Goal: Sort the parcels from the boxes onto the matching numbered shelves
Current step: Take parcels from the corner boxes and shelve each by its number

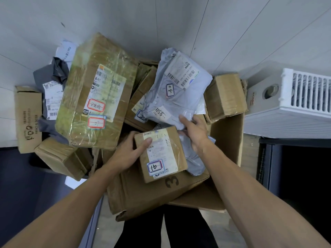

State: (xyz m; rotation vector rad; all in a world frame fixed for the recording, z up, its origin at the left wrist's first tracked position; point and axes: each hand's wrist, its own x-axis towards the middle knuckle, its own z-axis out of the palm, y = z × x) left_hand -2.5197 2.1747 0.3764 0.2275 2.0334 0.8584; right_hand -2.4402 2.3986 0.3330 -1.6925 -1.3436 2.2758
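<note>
Fingers [145,142] of the left hand [128,155] are curled round the near side of a small brown box [162,154], with one lying flat on its top. The right hand [195,134] holds the low edge of a soft grey bag [172,97]. Its thumb is on top and the other fingers curl under, so I cannot see their tips. The small box rests over the bent flap of the big open box [136,194], the one with a 3 drawn on it. The bag lies just behind it, on the pile inside.

I think this is the picking step: parcels come out and their numbers get read. The small box has a blue sticker [155,167] with a number written by hand. It could be 16 or 91, depending on which way up you hold it. So the next move needs a good look at that sticker, then a firm lift and a walk to the right shelf. No shelf shows here.

More parcels sit all around. A large taped box [93,97] marked 07 is at the left, with a dark bag [52,72] behind it. A little box [225,97] is at the right. Pale boards [179,20] lie behind the pile; I cannot tell if they are wall or floor. A white heater [293,111] is at the right.
</note>
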